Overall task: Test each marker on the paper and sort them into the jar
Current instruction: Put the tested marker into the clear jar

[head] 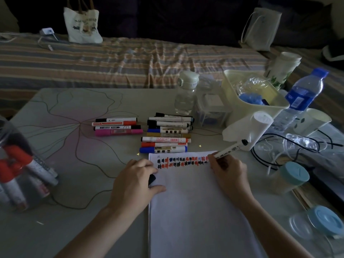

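Observation:
A white sheet of paper (197, 211) lies in front of me with two rows of black, red and blue marks along its top. My right hand (229, 175) grips a white marker (230, 148), its tip down at the right end of the marks. My left hand (135, 181) rests on the paper's left edge and holds a black cap (152, 179). Two groups of capped markers (167, 135) lie on the table beyond the paper. A clear jar (16, 170) at the far left holds several markers.
A cream bin (232, 94), two water bottles (186, 94), paper cups, a white tissue roll (260, 123), cables and blue-lidded containers (292, 175) crowd the right side. A striped bed with two bags lies beyond the table.

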Available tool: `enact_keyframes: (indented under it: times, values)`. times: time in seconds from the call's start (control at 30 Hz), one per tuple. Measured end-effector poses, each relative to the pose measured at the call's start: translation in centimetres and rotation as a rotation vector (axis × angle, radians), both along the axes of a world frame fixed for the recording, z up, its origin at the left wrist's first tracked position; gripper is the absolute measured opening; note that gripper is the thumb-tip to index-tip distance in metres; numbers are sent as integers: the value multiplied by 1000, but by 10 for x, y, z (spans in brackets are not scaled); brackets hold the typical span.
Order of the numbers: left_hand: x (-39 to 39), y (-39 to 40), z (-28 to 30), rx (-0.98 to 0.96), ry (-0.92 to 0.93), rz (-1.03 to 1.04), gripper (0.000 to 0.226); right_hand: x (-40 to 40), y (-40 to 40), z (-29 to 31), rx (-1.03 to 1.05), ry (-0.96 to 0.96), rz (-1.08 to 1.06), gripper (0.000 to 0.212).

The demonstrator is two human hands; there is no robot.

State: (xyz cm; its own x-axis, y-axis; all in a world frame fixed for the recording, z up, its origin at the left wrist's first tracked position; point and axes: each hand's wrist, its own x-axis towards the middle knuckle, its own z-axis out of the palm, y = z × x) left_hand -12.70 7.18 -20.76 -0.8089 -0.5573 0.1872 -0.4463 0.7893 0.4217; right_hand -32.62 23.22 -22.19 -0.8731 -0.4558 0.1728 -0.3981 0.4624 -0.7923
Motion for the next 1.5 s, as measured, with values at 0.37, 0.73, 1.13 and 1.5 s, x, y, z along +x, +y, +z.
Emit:
enact_keyframes:
  times: [0.37,0.73,1.13,1.5]
  values:
    - [0,1,1,-3,-14,2,58,0,1,0,-27,-22,20,12]
    - [-1,1,1,-18,-22,3,58,-3,1,-1,-17,-31,2,17]
    - [1,-2,1,5,-18,-8,38,-5,0,1,-138,-93,-56,22]
    - [24,13,46,576,329,160,10,45,-10,94,-336,-283,-35,27]
